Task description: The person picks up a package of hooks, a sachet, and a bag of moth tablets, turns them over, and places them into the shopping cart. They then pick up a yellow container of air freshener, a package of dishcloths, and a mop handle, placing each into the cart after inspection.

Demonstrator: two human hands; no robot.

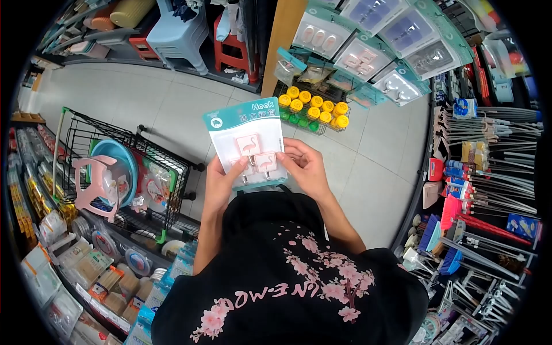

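The hook pack [246, 144] is held up in front of the chest, above the tiled floor [172, 98] of a shop aisle. It is a white card with a teal top strip and two pink-printed hooks under clear plastic.

The left hand [220, 185] grips the pack's lower left corner, with the thumb pressed on the front and the other fingers curled behind the card. The right hand [305, 167] closes on the lower right edge, its fingertips on the front beside the hooks. Between them the pack stands nearly upright, tilted a little to the left.

Below the hands is a black shirt [287, 276] printed with pink blossoms. To the left, near the left forearm, stands a black wire cart [163, 150] with a blue basin [123, 158] and a pink stool [95, 178] in it. Left of the cart, a shelf [86, 270] is crowded with small packets.

Just beyond the pack is a wire basket of yellow-capped bottles [313, 106], and above it more carded hooks [368, 57] hang on a display. A rack of brushes [489, 149] and long-handled tools lines the right side. Stacked plastic stools [178, 29] stand across the aisle, well away from the hands.
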